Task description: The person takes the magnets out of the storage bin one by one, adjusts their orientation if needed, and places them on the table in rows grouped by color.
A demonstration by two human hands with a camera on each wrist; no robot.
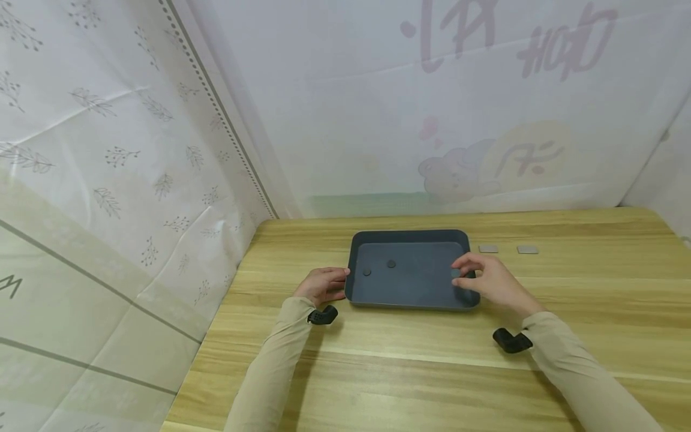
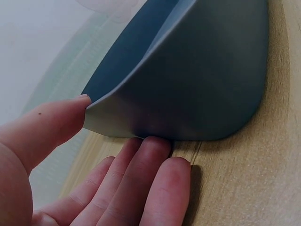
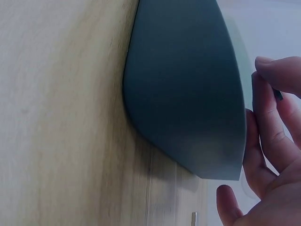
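A dark blue-grey rectangular tray point(image 1: 410, 300) lies on the wooden table, with two small dark round discs point(image 1: 391, 264) on the left part of its floor. My left hand point(image 1: 325, 284) holds the tray's left end. In the left wrist view its thumb point(image 2: 70, 115) touches the rim while the fingertips point(image 2: 157, 146) meet the wall's lower edge. Over the tray's right side, my right hand point(image 1: 488, 281) pinches a small grey disc point(image 1: 456, 273) between thumb and fingers. Only a dark edge of that disc point(image 3: 278, 94) shows in the right wrist view.
Two flat grey rectangular pieces point(image 1: 527, 249) lie apart on the table point(image 1: 378, 372), right of the tray's far corner. A printed cloth point(image 1: 351, 120) hangs behind the table, and a leaf-patterned one point(image 1: 135, 150) along its left side. Black wrist devices point(image 1: 511, 341) sit at both sleeves.
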